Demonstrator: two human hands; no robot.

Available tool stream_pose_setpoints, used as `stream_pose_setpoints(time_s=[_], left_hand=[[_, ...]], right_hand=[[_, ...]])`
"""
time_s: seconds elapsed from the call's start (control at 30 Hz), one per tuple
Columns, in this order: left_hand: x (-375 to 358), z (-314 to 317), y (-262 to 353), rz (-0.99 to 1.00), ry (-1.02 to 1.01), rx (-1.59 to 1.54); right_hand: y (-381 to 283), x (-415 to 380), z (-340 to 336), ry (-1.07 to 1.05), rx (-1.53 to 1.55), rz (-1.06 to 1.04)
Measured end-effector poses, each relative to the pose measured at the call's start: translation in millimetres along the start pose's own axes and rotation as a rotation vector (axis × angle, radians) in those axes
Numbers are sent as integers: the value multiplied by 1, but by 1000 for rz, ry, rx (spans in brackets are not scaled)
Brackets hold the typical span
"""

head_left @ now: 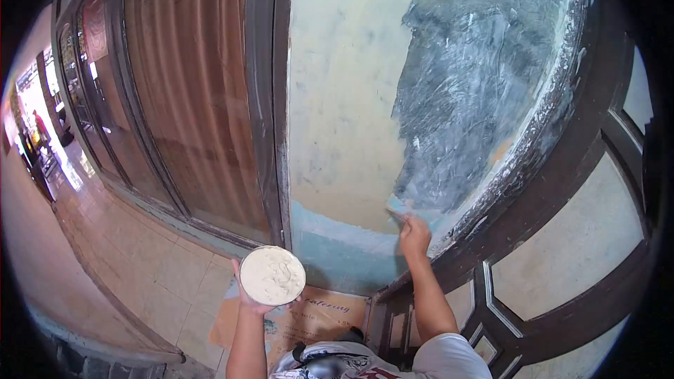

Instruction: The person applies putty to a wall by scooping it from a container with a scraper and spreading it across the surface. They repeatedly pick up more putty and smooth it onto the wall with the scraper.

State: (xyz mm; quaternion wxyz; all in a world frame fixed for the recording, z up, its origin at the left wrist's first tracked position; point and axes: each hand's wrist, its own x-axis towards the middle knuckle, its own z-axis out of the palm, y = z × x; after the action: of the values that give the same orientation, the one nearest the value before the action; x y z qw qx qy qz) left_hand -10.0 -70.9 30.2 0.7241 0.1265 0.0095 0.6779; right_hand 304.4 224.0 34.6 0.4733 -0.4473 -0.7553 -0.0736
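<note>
My left hand [250, 300] holds a round tub [302, 293] from beneath and the side. Cream-coloured putty [272, 275] with a ridged surface fills it nearly to the rim. Fingers of my right hand [415, 236] are wrapped round the handle of a putty knife [394, 205]; most of the handle is hidden. Its pale blade lies at the wall, low on the border between a cream-coated area [347, 98] on the left and a rough grey area [463, 91] on the right. Below the cream runs a light blue-green band [337, 242].
A dark-framed window with a brown curtain [189, 84] borders the wall on the left. To the right stands a dark wooden panelled door [554, 238]. A printed orange banner [316, 319] lies on the tiled floor [158, 256]. Far left, a bright opening shows a person [42, 128].
</note>
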Motion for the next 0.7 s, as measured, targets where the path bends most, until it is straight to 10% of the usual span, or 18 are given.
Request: stream_pose_setpoints(time_s=[0.17,0.27,0.43,0.57,0.7], left_hand=[[1,2,0,0,-1,58],[-4,-5,-1,42,124,32],[-5,-6,-3,68,153,13],[-5,0,-2,48,141,-2],[-5,-1,1,5,114,36]], right_hand=[[14,-11,16,-299,-106,105],[2,19,-8,59,1,-37],[11,-37,10,-310,-83,84],[8,8,-5,-2,-12,47],[21,-25,6,-146,-24,97]])
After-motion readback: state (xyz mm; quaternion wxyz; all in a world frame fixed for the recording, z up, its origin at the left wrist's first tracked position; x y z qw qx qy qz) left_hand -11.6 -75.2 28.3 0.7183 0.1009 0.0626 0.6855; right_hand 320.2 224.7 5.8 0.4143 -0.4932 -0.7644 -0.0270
